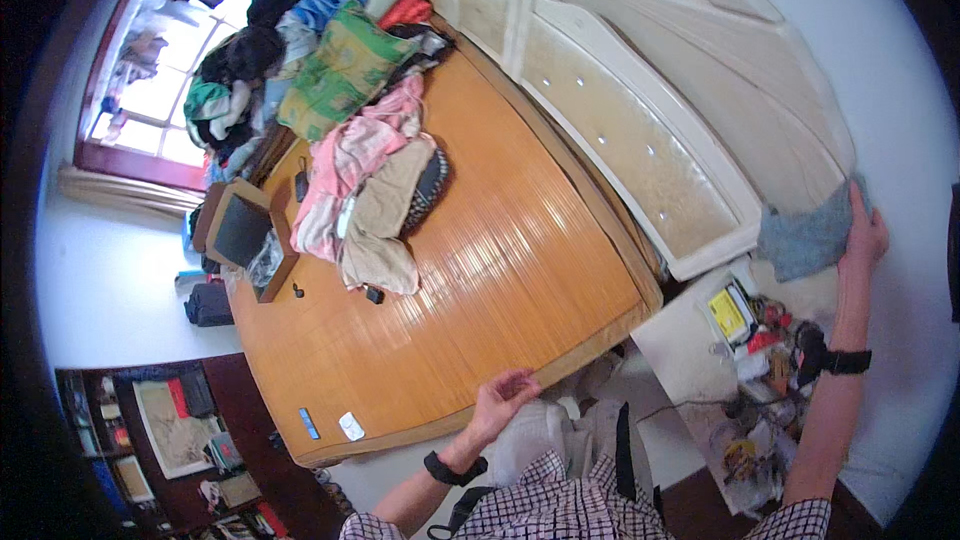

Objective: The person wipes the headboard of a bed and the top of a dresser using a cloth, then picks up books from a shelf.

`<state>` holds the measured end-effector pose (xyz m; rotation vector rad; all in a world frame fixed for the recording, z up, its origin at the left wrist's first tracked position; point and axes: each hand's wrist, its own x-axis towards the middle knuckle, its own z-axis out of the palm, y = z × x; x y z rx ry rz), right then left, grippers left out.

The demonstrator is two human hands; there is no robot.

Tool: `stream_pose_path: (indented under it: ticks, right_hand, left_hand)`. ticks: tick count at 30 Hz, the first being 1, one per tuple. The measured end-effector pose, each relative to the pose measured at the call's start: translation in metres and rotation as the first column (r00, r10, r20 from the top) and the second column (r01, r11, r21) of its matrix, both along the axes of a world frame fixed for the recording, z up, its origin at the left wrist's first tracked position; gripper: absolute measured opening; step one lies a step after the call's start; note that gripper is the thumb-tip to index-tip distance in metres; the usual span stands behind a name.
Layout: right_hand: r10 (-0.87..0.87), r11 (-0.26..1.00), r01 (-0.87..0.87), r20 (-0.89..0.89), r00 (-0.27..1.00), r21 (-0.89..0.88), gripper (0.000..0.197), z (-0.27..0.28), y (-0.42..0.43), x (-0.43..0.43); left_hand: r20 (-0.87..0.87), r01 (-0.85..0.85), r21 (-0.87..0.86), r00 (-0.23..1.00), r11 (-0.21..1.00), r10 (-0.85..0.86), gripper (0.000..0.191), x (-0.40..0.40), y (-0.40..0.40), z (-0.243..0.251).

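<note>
My right hand (865, 234) is stretched out to the far right, its fingers closed on a grey-blue cloth (806, 232). The cloth lies against the end of the cream headboard (637, 127), above a cluttered bedside surface. My left hand (504, 403) is held over the near edge of the bed, holding nothing, with its fingers loosely curled and apart from the thumb. Below it the orange slatted bed mat (480, 300) stretches away. A small blue object (309, 424) and a white piece (351, 426) lie at the mat's near left corner.
Clothes and a green patterned pillow (341, 75) are heaped at the bed's far end. A pink blanket (367, 142), beige cloth (386, 214) and open cardboard box (281, 259) lie nearer. A yellow-labelled package (729, 313) and loose items crowd the bedside surface (675, 337). Shelves (97, 457) stand lower left.
</note>
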<state>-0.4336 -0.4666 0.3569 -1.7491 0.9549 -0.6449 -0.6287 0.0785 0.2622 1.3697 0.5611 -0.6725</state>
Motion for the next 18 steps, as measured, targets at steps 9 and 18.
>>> stream_pose_path:
  ticks: [9,18]
  right_hand:
    - [-0.071,0.996,0.063,-0.132,0.989,-0.064,0.06,0.0,-0.008,-0.011]
    - [-0.143,0.963,0.098,-0.168,0.975,-0.252,0.065,-0.012,-0.013,-0.007]
  left_hand:
    - [0.015,0.028,0.065,0.999,0.997,-0.029,0.034,-0.029,0.006,0.024]
    - [0.024,-0.039,0.056,0.999,0.998,0.038,0.032,-0.042,0.029,0.015]
